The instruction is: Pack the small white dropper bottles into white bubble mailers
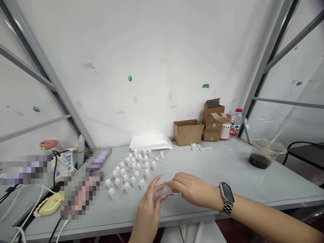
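While the left hand [149, 204] holds a small bottle [164, 191] between its thumb and fingers, the right hand [193, 189] meets it from the other side, fingertips bent down over its right end. The bottle lies on its side in the air just above the near edge of the table [192, 167] — its long axis runs roughly across the view, from the left palm side toward the right fingers, with the right end a little higher in the picture. That end is the one that matters for the right fingers: they are already touching it, or as good as touching, and a thin white strip [176, 193] shows just under them. The left fingers are plainly closed round the bottle's body; whether the right ones pinch its end or only rest against it, I cannot tell, since the knuckles hide the contact

Beyond the left hand, well apart from the right, stands a loose cluster of similar bottles [133, 181], mostly upright. Small white rings [162, 155] lie behind them — near a stack of white sheets [150, 141] by the wall
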`<action>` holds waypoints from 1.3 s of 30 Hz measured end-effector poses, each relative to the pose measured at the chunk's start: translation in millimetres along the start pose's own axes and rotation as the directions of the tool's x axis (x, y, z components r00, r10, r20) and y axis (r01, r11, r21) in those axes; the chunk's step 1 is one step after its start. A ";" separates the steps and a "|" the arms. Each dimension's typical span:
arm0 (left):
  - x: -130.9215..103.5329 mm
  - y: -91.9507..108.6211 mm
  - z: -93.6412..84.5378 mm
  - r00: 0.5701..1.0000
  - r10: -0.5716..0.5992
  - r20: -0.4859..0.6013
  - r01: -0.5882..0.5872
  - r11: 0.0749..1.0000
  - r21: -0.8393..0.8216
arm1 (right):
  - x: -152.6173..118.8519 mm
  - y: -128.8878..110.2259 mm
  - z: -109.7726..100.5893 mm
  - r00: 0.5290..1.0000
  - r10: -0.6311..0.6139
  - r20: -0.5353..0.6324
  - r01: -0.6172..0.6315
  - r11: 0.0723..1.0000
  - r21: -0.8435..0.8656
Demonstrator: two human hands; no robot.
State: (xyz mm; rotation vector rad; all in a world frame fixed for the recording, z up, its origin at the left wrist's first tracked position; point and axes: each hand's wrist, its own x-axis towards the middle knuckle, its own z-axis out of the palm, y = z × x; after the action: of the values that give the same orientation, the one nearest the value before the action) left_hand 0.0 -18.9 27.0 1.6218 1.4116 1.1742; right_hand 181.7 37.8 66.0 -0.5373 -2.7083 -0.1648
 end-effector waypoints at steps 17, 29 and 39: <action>-0.8 -12.4 15.6 0.988 0.143 -0.051 -0.142 0.990 0.021 | -5.5 -1.7 7.1 0.975 0.181 0.127 -0.190 0.980 0.058; 0.5 -13.6 11.2 0.999 0.033 0.032 -0.032 0.999 -0.022 | -13.3 -1.7 16.0 0.989 0.145 0.036 -0.148 0.985 0.085; 3.9 -15.6 8.4 0.999 -0.042 0.000 0.042 0.999 -0.007 | -3.5 1.0 15.2 0.992 -0.117 0.054 0.127 0.963 -0.237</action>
State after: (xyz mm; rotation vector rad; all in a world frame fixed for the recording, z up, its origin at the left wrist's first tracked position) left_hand 2.0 -11.7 10.5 1.5792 1.4332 1.1536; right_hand 180.0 40.4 50.7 -0.4439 -2.7786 -0.5255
